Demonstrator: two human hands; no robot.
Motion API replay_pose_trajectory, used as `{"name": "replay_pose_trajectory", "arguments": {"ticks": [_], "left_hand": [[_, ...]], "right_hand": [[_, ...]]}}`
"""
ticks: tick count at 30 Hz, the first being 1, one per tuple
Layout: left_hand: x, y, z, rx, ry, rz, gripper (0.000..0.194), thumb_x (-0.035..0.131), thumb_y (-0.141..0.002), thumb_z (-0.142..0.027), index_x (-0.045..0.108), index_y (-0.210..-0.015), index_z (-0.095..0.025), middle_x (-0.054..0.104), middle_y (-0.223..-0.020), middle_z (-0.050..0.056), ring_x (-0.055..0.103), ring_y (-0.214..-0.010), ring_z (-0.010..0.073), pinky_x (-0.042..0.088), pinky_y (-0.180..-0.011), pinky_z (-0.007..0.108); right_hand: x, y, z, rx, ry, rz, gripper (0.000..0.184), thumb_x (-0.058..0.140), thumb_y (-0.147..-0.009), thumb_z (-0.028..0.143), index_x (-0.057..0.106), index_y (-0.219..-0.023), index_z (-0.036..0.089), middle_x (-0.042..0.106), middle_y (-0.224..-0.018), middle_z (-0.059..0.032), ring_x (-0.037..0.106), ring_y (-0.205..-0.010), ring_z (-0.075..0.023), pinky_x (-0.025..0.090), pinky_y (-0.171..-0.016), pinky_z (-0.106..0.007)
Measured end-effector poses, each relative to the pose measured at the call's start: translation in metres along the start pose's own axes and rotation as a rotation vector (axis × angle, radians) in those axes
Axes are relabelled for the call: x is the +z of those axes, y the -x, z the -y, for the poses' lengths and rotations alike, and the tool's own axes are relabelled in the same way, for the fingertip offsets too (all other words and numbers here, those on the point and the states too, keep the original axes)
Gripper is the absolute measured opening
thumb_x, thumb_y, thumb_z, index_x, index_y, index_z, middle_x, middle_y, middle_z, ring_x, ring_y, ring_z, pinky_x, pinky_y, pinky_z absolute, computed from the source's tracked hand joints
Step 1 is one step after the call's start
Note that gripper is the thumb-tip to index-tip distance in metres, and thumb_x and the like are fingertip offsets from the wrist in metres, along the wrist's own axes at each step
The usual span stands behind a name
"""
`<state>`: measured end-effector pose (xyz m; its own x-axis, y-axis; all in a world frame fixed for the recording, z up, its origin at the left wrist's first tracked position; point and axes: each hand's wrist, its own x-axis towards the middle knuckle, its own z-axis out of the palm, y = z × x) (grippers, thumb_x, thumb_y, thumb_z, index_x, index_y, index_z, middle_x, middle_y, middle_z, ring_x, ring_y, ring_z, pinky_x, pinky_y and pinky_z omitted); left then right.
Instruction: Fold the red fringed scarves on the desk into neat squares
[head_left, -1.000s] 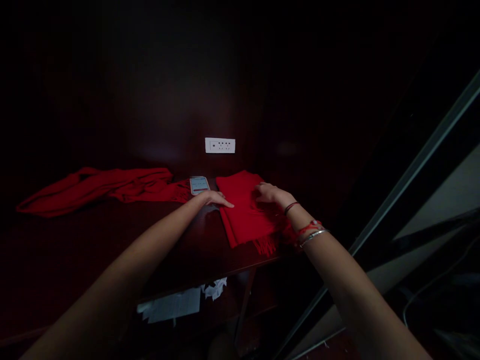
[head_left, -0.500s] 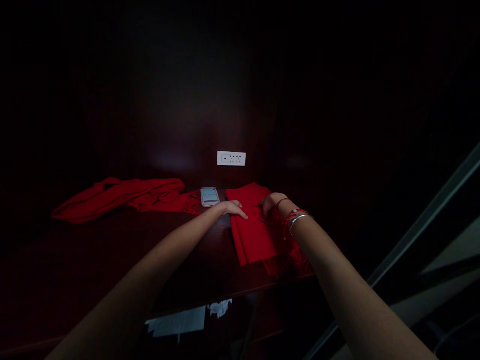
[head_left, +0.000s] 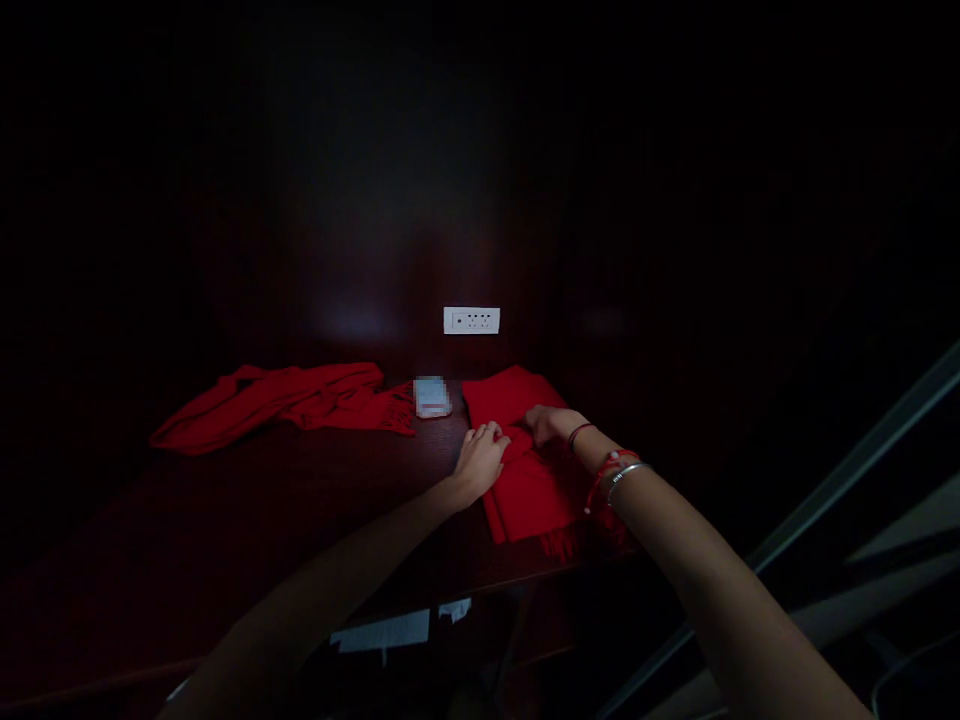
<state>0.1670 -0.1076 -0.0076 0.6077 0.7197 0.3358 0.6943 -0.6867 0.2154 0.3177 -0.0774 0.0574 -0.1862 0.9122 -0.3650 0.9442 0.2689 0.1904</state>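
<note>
A red scarf [head_left: 536, 495] lies folded flat on the dark wooden shelf, its fringe hanging loose at the near right corner. My left hand [head_left: 480, 462] is at the scarf's left side, fingers curled over the cloth and gripping it. On the upper middle of the same scarf, my right hand [head_left: 549, 424] has its fingers bent down and closed on a bunched ridge of fabric. Its fingertips are partly hidden by the cloth. Bracelets circle the right wrist.
A second red scarf [head_left: 270, 405] lies crumpled at the left. Between the two stands or lies a pale phone [head_left: 432, 396], its screen blurred. A white socket plate [head_left: 472, 320] is on the back wall. White paper [head_left: 386, 631] shows below the shelf's front edge.
My left hand has come nearer and curled its fingers on the scarf's cloth, which now bunches between the hands. My right hand stays on the scarf, and the view has shifted slightly.
</note>
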Motion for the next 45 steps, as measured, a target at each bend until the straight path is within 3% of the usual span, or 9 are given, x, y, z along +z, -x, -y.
{"name": "replay_pose_trajectory", "arguments": {"ticks": [5,11,18,21,24,29,32,36,45], "left_hand": [[0.004,0.006,0.013,0.083,0.022,-0.19,0.038,0.063,-0.059,-0.014,0.049,-0.094,-0.017,0.021,-0.132,0.011,0.017,-0.122,0.0254,0.023,-0.094,0.039],[-0.008,-0.007,0.015,0.141,0.251,-0.028,0.057,0.059,-0.062,-0.016,0.036,-0.114,-0.017,0.051,-0.107,0.007,0.045,-0.103,0.0202,0.028,-0.09,0.037],[-0.038,0.026,-0.005,0.337,0.148,-0.082,0.034,0.054,-0.067,-0.017,0.051,-0.101,-0.02,0.054,-0.102,0.004,0.045,-0.098,0.0176,0.027,-0.093,0.03],[-0.072,0.035,-0.012,0.305,0.192,-0.096,0.031,0.053,-0.067,-0.016,0.053,-0.098,-0.018,0.054,-0.099,0.004,0.048,-0.094,0.0173,0.034,-0.087,0.028],[-0.124,0.038,-0.009,0.286,0.199,-0.198,0.027,0.053,-0.067,-0.017,0.054,-0.094,-0.015,0.055,-0.093,0.004,0.05,-0.089,0.0168,0.038,-0.081,0.027],[-0.222,0.048,0.033,0.216,-0.057,-0.347,0.027,0.045,-0.07,-0.023,0.052,-0.094,-0.015,0.051,-0.091,0.001,0.048,-0.091,0.0191,0.035,-0.082,0.035],[-0.258,0.058,0.071,0.158,-0.212,-0.379,0.03,0.04,-0.073,-0.025,0.049,-0.098,-0.012,0.048,-0.097,0.002,0.045,-0.096,0.0211,0.032,-0.084,0.037],[-0.267,0.075,0.114,0.131,-0.353,-0.34,0.034,0.032,-0.075,-0.022,0.047,-0.101,-0.007,0.046,-0.098,0.004,0.043,-0.098,0.0208,0.03,-0.084,0.039],[-0.247,0.097,0.146,0.149,-0.46,-0.015,0.031,0.046,-0.065,-0.018,0.055,-0.094,-0.013,0.053,-0.089,0.003,0.05,-0.085,0.0168,0.035,-0.081,0.03]], "right_hand": [[0.015,0.039,0.015,0.032,0.109,-0.262,0.034,0.043,-0.07,0.006,0.054,-0.102,0.009,0.058,-0.099,-0.0173,0.052,-0.096,-0.024,0.03,-0.089,-0.038],[0.014,0.08,0.027,-0.007,0.241,-0.544,0.024,0.04,-0.074,0.007,0.055,-0.092,0.011,0.06,-0.088,-0.0136,0.055,-0.087,-0.022,0.036,-0.082,-0.033],[-0.007,0.126,0.033,0.017,0.122,-0.375,0.037,0.052,-0.069,0.013,0.049,-0.105,0.019,0.055,-0.1,-0.0121,0.057,-0.084,-0.0214,0.042,-0.063,-0.027],[-0.037,0.137,0.038,-0.02,0.136,-0.213,0.019,0.057,-0.067,0.016,0.06,-0.086,0.016,0.06,-0.083,-0.0117,0.057,-0.082,-0.0237,0.042,-0.066,-0.031],[-0.085,0.139,0.042,-0.091,0.17,-0.232,0.016,0.062,-0.065,0.021,0.061,-0.08,0.014,0.061,-0.077,-0.0079,0.056,-0.082,-0.0227,0.041,-0.07,-0.031],[-0.163,0.117,0.063,-0.244,0.098,-0.547,0.031,0.045,-0.078,0.038,0.057,-0.092,0.013,0.056,-0.089,-0.0024,0.054,-0.089,-0.0191,0.038,-0.076,-0.032],[-0.182,0.089,0.091,-0.297,0.107,-0.758,0.036,0.042,-0.079,0.039,0.052,-0.1,0.011,0.053,-0.095,-0.0031,0.05,-0.096,-0.0214,0.036,-0.079,-0.033],[-0.168,0.049,0.129,-0.334,0.089,-0.871,0.042,0.053,-0.074,0.035,0.045,-0.106,0.009,0.053,-0.098,-0.0085,0.049,-0.097,-0.0234,0.036,-0.079,-0.033],[-0.085,-0.011,0.167,-0.536,-0.209,-0.618,0.044,0.051,-0.075,0.038,0.043,-0.109,0.012,0.056,-0.101,-0.0095,0.053,-0.088,-0.0169,0.037,-0.073,-0.022]]}}
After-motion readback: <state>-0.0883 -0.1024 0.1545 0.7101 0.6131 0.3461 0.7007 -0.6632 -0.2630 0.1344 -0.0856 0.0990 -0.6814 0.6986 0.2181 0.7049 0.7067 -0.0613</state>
